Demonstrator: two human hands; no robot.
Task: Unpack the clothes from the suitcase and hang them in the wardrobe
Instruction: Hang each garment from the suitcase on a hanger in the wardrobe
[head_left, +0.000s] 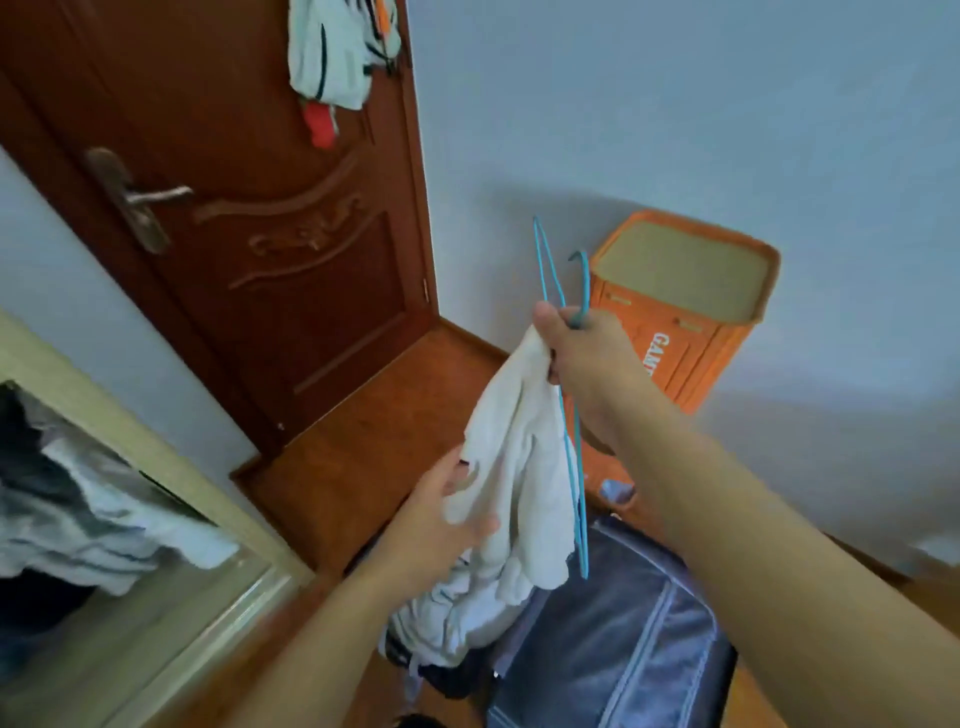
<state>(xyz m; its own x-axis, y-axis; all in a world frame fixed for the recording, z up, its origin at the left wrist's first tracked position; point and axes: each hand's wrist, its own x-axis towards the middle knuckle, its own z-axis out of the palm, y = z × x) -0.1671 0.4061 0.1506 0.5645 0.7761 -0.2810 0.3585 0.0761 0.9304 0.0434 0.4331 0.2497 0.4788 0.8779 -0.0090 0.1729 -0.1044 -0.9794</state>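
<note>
Above the open suitcase (613, 639), centre frame, the right hand (587, 364) pinches both the blue wire hanger (569, 447) and the top of a white garment (514, 467); the left hand (441, 525) grips the cloth lower down, fingers curled into it. Wardrobe (93, 493) is near left, clothes already hanging inside. Advice: the left hand should find the neck opening, spread it, feed one hanger arm in at a time. Keep the hook free. Risk: the bunched fabric snags on the wire end.

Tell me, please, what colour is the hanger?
Light blue hanger, seen in the head view.
</note>
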